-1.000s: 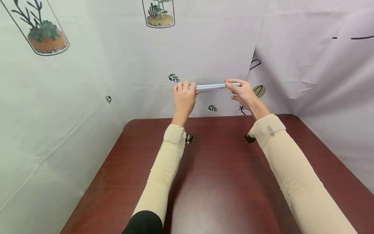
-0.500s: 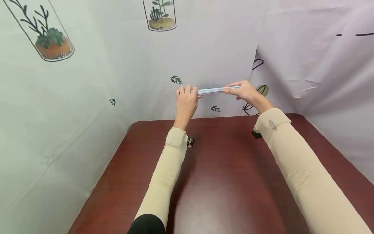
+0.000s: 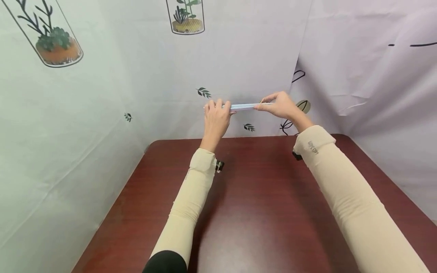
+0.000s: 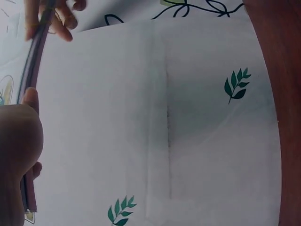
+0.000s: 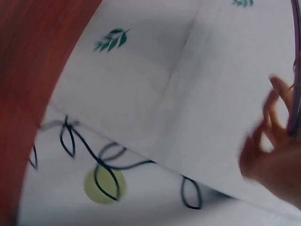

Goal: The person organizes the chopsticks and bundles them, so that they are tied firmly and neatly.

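Observation:
A slim bundle of long pale-blue and purple sticks (image 3: 243, 107) is held level in the air beyond the table's far edge. My left hand (image 3: 216, 120) grips its left end, fingers curled over the top. Near the other end, my right hand (image 3: 281, 106) pinches a thin yellow-orange rubber band (image 3: 261, 102) that loops around the sticks. The left wrist view shows the bundle (image 4: 33, 66) running along the frame's left side between both hands. Only part of the bundle (image 5: 297, 106) shows at the right wrist view's edge, beside blurred fingers. The palms hide both grips partly.
Below the arms lies a dark red-brown table (image 3: 252, 212) with rounded far corners. A pale cloth backdrop (image 3: 246, 57) with printed plants hangs behind and on both sides, close beyond the hands. Small black devices (image 3: 219, 166) sit under the wrists.
My right hand has slid left along the sticks, bringing the rubber band with it, inward from the right end. The left hand keeps its grip, and the bundle sits slightly lower in view.

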The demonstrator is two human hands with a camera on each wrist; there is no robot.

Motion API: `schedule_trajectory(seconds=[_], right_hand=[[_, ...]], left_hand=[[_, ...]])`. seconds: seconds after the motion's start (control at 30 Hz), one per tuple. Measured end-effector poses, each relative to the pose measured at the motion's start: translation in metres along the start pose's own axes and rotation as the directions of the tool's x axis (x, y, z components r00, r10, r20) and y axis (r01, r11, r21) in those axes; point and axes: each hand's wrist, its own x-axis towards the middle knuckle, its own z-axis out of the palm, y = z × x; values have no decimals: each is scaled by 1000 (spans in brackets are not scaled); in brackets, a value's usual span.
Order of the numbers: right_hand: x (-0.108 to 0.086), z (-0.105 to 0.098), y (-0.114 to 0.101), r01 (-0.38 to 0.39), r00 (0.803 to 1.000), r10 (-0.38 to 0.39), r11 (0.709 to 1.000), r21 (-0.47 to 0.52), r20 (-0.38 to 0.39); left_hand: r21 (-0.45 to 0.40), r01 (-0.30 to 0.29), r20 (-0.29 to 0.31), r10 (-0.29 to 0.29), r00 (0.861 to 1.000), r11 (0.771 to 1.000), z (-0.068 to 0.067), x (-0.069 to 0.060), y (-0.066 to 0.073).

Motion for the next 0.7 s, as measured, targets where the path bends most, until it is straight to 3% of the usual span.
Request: schedule_trajectory(seconds=[0.1,0.2,0.3,0.5,0.57,0.63,0.7], right_hand=[[-2,8,-3,138,980,-156,980,-146,-123],[-5,16,-5,279,924,-330,927,-251,-193],[-10,24,-4,405,847,-475,867,-292,-237],[-15,40,1,571,642,-693,718,-399,-328],[-16,43,2,608,582,-743,667,-430,-330],[-18,44,3,636,537,-781,623,-455,-318],[-21,44,3,649,525,-792,609,-455,-312]], left_hand=[[3,0,-6,0,1000,1000,-1,-1,0],[12,3,3,-3,1000,1000,-2,-2,1],[26,-2,22,1,1000,1000,-2,-3,3],[39,5,21,-6,1000,999,-4,-4,4],[44,13,15,-14,1000,999,-4,-3,3],[47,19,8,-20,1000,999,-5,-2,2],[49,25,13,-26,1000,998,-6,0,1]])
